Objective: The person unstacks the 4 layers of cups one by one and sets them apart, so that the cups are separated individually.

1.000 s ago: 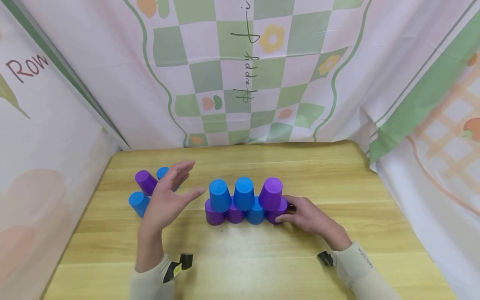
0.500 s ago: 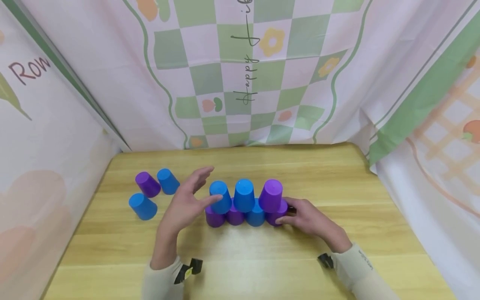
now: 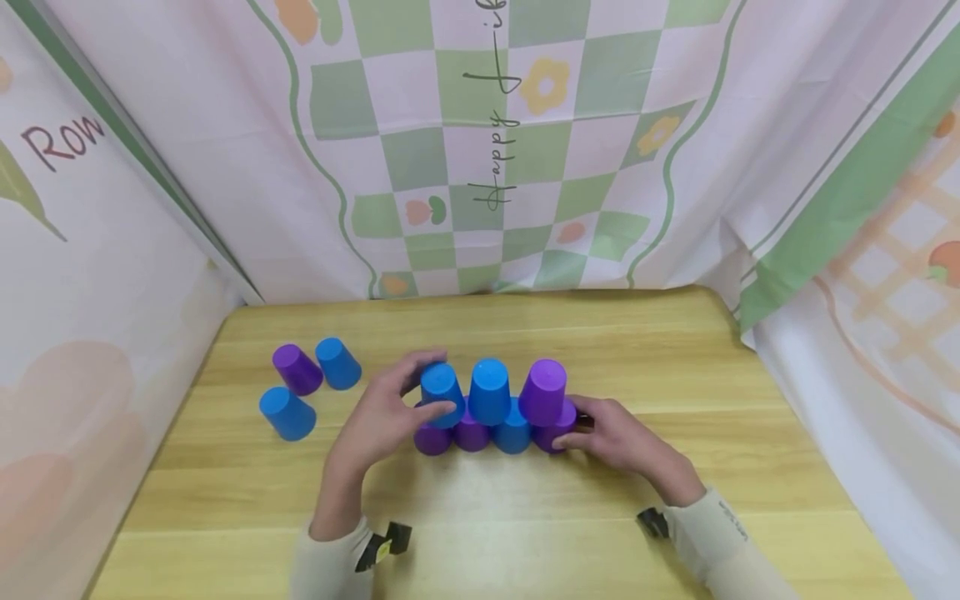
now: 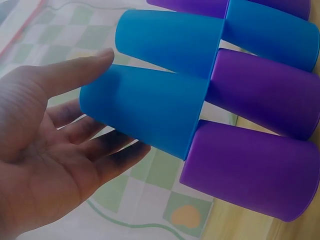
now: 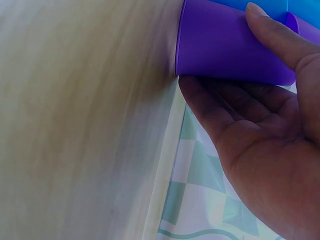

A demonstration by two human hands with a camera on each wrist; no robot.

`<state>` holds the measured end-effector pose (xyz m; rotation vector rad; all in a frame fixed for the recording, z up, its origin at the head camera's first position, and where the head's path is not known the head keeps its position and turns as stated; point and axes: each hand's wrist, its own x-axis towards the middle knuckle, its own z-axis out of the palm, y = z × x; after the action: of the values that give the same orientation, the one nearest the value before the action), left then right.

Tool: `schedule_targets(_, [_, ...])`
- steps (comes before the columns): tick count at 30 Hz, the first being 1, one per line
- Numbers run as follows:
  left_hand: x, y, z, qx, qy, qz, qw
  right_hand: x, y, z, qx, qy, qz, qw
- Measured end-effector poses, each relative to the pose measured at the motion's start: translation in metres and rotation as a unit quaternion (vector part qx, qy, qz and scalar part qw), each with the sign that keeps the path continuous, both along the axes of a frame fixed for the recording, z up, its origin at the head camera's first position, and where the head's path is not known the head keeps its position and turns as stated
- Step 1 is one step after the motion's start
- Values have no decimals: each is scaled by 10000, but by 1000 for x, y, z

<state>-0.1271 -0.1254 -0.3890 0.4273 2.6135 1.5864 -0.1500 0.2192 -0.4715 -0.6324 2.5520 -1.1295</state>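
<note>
In the head view, a two-tier row of upside-down plastic cups stands at mid-table. The lower tier has purple cups at the left (image 3: 432, 440) and right (image 3: 546, 437) ends, with a purple cup (image 3: 472, 437) and a blue cup (image 3: 513, 429) between. On top sit a blue cup (image 3: 441, 390) at left, another blue cup (image 3: 490, 392) in the middle and a purple cup (image 3: 543, 392) at right. My left hand (image 3: 382, 417) holds the top left blue cup, thumb in front, fingers behind. My right hand (image 3: 617, 433) holds the lower right purple cup between thumb and fingers.
Left of the row, a purple cup (image 3: 297, 370) and two blue cups (image 3: 338, 364) (image 3: 288, 414) stand upside down on the wooden table (image 3: 525, 533). Patterned cloth (image 3: 480, 242) hangs behind the table and along both sides.
My left hand has moved right from near the separate cups to the top left blue cup, its thumb and fingers now around it. My right hand has stayed at the lower right purple cup.
</note>
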Motion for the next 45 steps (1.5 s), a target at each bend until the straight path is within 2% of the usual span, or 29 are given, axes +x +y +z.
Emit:
schedule_targets(16, [1, 2, -3, 47, -130, -27, 9999, 0, 0, -2, -76, 0, 14, 10000])
schedule_targets(27, [2, 2, -3, 47, -127, -15, 9999, 1, -2, 1, -9, -183, -99, 9998])
schedule_targets(35, [3, -2, -3, 42, -177, 132, 9997, 1, -2, 2, -25, -163, -76, 9998])
schedule_targets(45, [5, -16, 5, -89, 80, 424, 9990, 0, -1, 2, 35, -153, -123, 9998])
